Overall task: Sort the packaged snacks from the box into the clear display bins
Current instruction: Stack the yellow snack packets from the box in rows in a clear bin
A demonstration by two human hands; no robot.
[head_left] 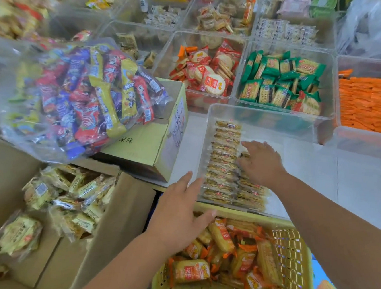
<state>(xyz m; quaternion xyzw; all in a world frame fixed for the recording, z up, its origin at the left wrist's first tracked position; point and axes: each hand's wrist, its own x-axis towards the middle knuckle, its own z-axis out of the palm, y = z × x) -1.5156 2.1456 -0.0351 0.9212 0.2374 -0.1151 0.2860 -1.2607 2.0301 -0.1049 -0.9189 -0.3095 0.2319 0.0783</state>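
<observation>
1. Task goods: small cracker packets [226, 150] in clear film stand on edge in a tight row along the left side of the nearest clear bin [268, 116]. A second row is started just beside the first.
2. Supply: loose packets [59, 199], to our eye the same kind, lie jumbled in the open cardboard box [113, 224] at left, well apart from the bin.
3. Right hand [262, 162] is inside the bin, fingers bent down onto the second row. We cannot tell whether it pinches a packet or only presses.
4. Left hand [182, 211] has its fingers straight and spread and holds nothing. It is at the bin's near-left corner, above the rim of the yellow basket [289, 235].
5. Handling, our judgement: each packet is light. The film is slick and crinkly, and the crackers inside are brittle, so a hard squeeze would crack them.
6. Hold, our judgement: take packets across the flat faces, thumb against fingers, several pressed together as a stack. The sealed end fins would slip.
7. Risk, our judgement: rows on edge may topple sideways, so we would brace the open end with a flat hand.
</observation>
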